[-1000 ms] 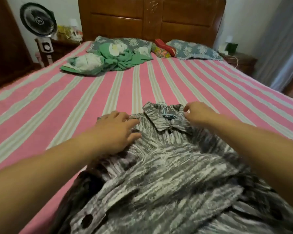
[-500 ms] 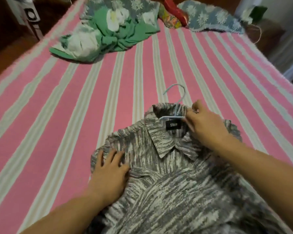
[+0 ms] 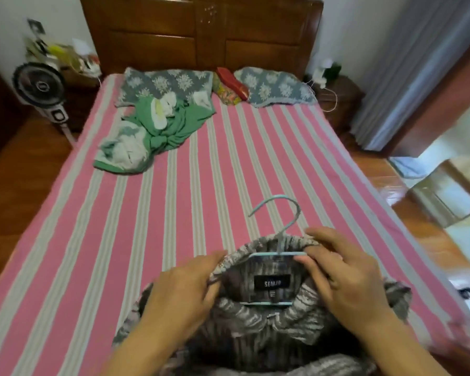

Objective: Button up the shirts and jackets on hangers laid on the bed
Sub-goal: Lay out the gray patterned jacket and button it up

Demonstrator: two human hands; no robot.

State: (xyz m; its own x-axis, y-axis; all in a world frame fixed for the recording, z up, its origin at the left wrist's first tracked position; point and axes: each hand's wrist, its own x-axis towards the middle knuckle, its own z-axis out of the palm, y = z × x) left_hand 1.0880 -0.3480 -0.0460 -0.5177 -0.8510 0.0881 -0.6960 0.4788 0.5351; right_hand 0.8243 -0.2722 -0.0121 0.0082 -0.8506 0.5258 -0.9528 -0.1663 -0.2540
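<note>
A grey-and-white streaked shirt (image 3: 258, 318) lies on the near end of the bed, hung on a light blue hanger (image 3: 278, 234) whose hook points toward the headboard. A black label shows inside the collar. My left hand (image 3: 185, 289) pinches the left side of the collar. My right hand (image 3: 342, 275) grips the right side of the collar together with the hanger's bar. The shirt's lower part is out of view.
The bed (image 3: 152, 202) has a pink-and-grey striped sheet. A crumpled green-and-white garment (image 3: 152, 131) lies at the far left near two pillows (image 3: 168, 82). A fan (image 3: 41, 88) stands on the floor to the left, a nightstand (image 3: 337, 96) at the far right.
My left hand has moved from the shirt's left shoulder up to the collar. My right hand stayed at the collar and hanger. The view has lifted, showing the whole bed.
</note>
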